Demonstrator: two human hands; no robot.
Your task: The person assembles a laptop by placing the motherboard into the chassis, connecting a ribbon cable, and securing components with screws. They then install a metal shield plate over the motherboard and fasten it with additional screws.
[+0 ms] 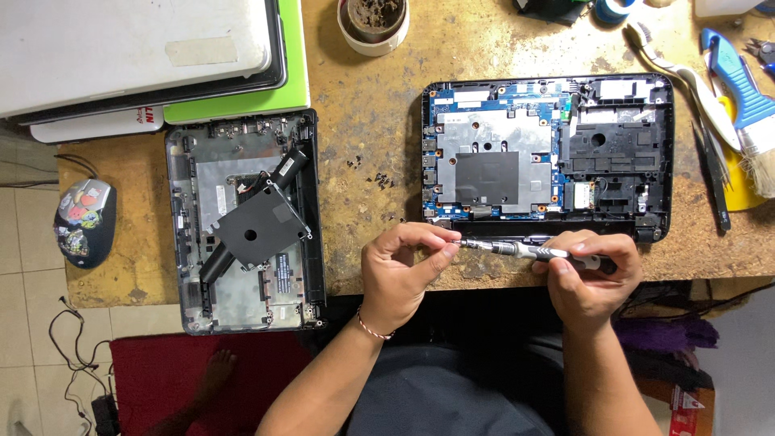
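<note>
An opened black laptop base lies on the worn wooden bench, its blue circuit board and metal shielding exposed. Just in front of its near edge, my right hand grips the handle of a small silver and black screwdriver held level. My left hand pinches the screwdriver's tip between thumb and fingers. Whether a screw sits on the tip is too small to tell. Several tiny black screws lie loose on the bench left of the laptop.
A detached black bottom cover with a hard drive bracket lies at left. Stacked laptops sit at back left, a computer mouse beside them. A round cup stands at the back; a brush and tweezers lie at right.
</note>
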